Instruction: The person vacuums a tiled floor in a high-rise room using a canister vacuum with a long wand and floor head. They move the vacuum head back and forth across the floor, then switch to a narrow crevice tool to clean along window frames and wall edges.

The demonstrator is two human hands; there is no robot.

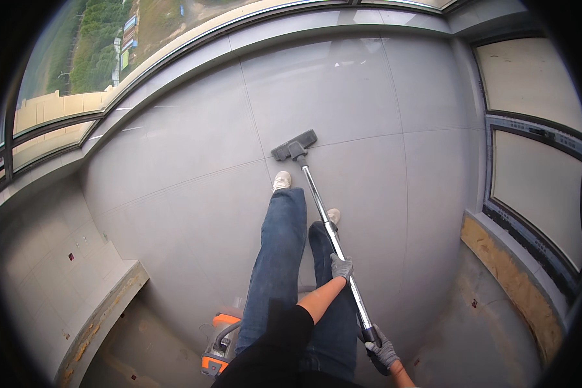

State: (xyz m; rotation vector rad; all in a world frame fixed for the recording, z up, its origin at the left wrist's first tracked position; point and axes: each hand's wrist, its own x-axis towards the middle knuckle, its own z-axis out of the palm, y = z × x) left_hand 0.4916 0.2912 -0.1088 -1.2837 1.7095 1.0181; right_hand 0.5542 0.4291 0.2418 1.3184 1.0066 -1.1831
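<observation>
The grey tiled floor point(194, 161) fills most of the view, its joints bending toward the rim. A curved window point(77, 64) runs along the edge from 9 to 12 o'clock, with trees and rooftops showing beyond the glass. Two framed panels point(537, 129) stand at 2 to 3 o'clock above a rough ledge point(504, 265). At 8 o'clock a tiled wall point(52, 258) meets a low step point(103, 317) with a worn, yellowish edge. The person's legs point(281, 258), in blue jeans, come up from 6 o'clock toward the centre, and pale shoes point(282, 180) rest on the tiles. The vacuum wand point(330, 233), a metal tube, slants from about 5 o'clock up to just above centre, where its dark floor head point(294, 145) lies flat on the tiles at 12 o'clock of the shoes. An orange and grey vacuum body point(218, 346) sits on the floor at 7 o'clock, just beside the left leg, with a grey hose curving off it. The left hand point(341, 266), in a grey glove, has its fingers curled around the wand near the tube's middle. The right hand point(383, 349), also gloved, is wrapped closed around the dark grip at the wand's lower end, at 5 o'clock.
</observation>
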